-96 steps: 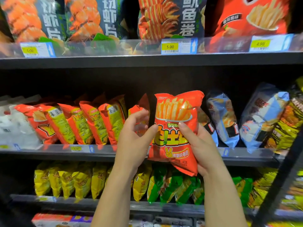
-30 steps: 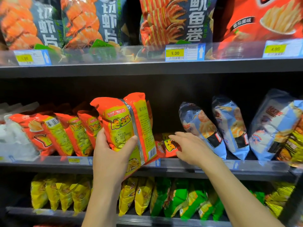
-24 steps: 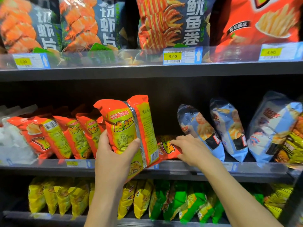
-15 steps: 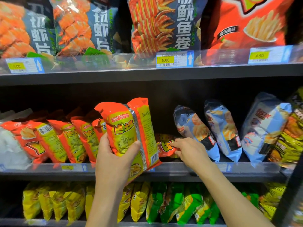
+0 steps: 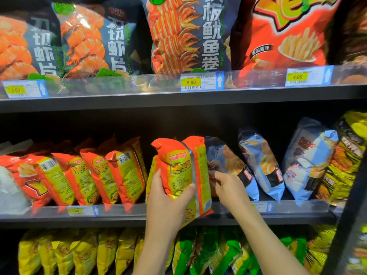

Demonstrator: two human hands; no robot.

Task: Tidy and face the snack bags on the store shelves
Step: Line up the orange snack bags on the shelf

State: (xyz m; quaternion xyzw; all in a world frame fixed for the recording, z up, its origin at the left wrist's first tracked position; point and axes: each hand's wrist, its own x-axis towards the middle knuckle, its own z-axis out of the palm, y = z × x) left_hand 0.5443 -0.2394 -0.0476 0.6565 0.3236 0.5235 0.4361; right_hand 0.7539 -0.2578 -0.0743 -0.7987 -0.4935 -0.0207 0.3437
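Over the middle shelf [image 5: 119, 217], in the gap at its front edge, we should turn the orange bag [image 5: 178, 171] front-out and stand it upright. Our left hand [image 5: 168, 201] wraps the bag's lower half, thumb across its back panel. Our right hand [image 5: 231, 190] reaches over the shelf behind it, fingertips hidden; we cannot tell what they hold.

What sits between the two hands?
In the head view, the orange snack bag gripped by the left hand fills the gap to the right hand.
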